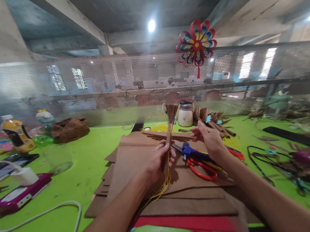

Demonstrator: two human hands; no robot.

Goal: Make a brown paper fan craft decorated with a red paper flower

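Observation:
My left hand [159, 159] is closed around the stem of a brown folded-paper figure [170, 127]. Its pleated top fans out upward, and two pleated wings spread sideways. Yellow threads [164, 185] trail down below that hand. To the right, my right hand [211, 139] is raised near the tip of the right wing, thumb and fingers pinched together; what they hold, if anything, is too small to make out. Between my forearms, blue-and-red scissors [199, 159] lie on a stack of brown paper sheets [127, 169], with a red sheet [183, 220] sticking out underneath.
A lidded jar [185, 114] and more pleated brown pieces [215, 119] stand behind my right hand. Left are a glue bottle [17, 132], a clear cup [59, 159] and a purple device [23, 192]. A black phone-like slab [290, 135] lies right. Perforated screening [104, 80] rises behind.

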